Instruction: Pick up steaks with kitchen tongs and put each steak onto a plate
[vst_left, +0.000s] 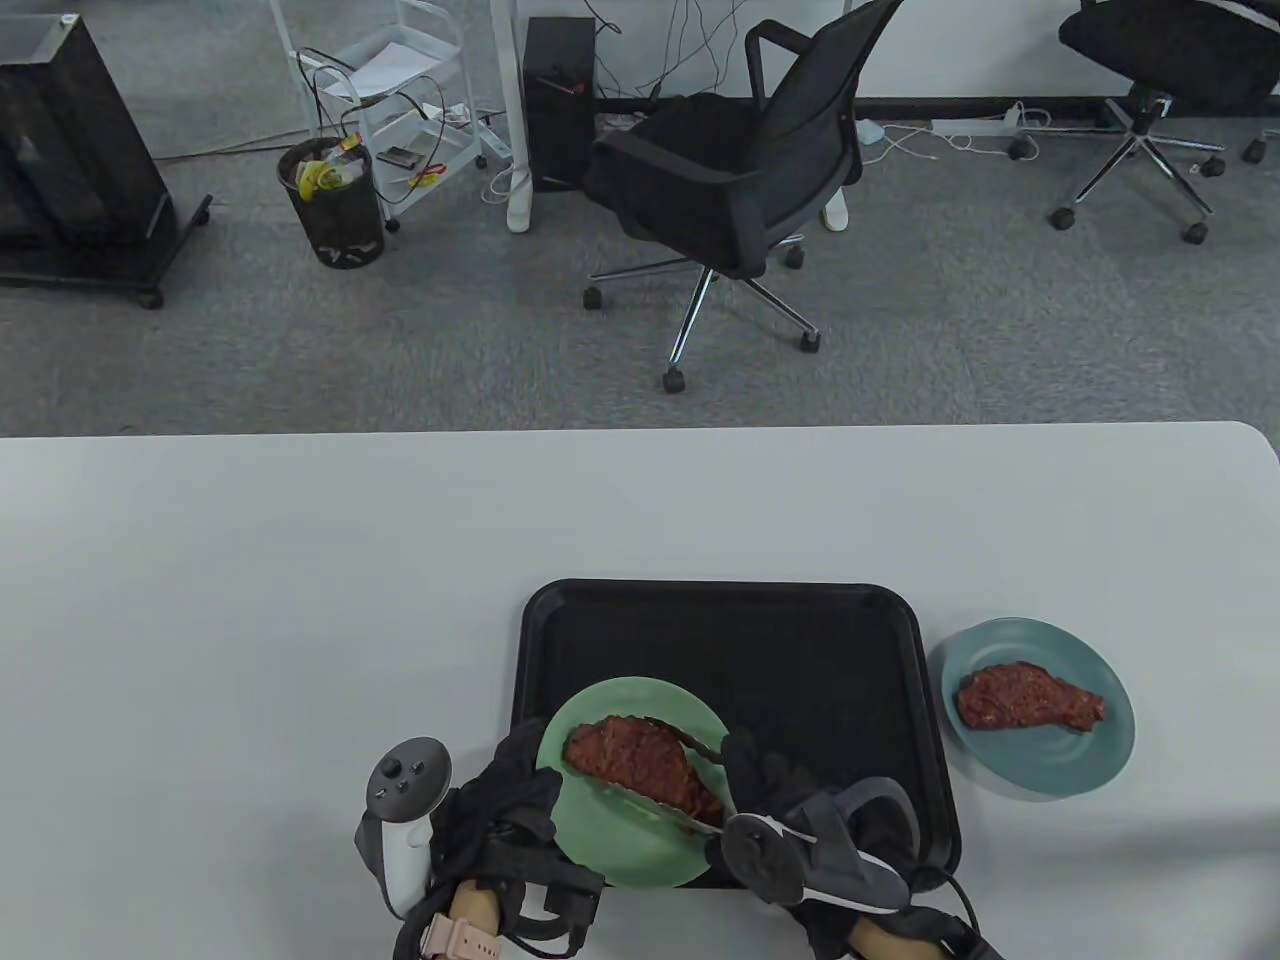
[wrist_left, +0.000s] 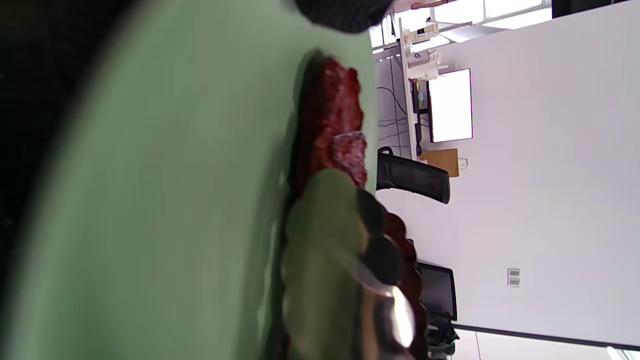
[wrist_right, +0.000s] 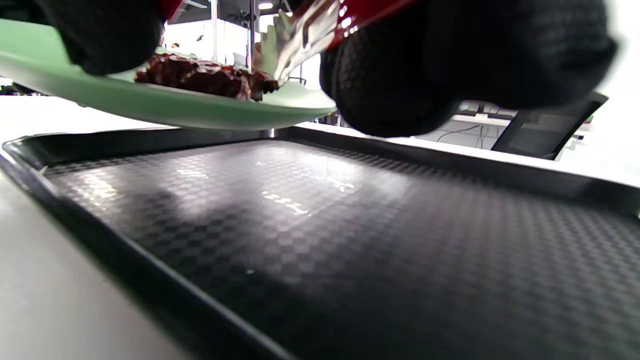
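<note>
My left hand (vst_left: 520, 785) grips the left rim of a green plate (vst_left: 620, 850) and holds it above the front left part of the black tray (vst_left: 800, 650). A red-brown steak (vst_left: 640, 762) lies on this plate. My right hand (vst_left: 752, 778) holds metal tongs (vst_left: 690, 742), and their two arms straddle the steak. In the right wrist view the green plate (wrist_right: 165, 110) hangs clear of the tray (wrist_right: 325, 225), with the steak (wrist_right: 200, 76) and the tongs' tip (wrist_right: 280, 45) on it. A blue plate (vst_left: 1090, 760) with a second steak (vst_left: 1030, 698) stands right of the tray.
The white table (vst_left: 300, 600) stretches to the left and beyond the tray. Past its far edge stand a black office chair (vst_left: 740, 180) and a bin (vst_left: 335, 205) on grey carpet.
</note>
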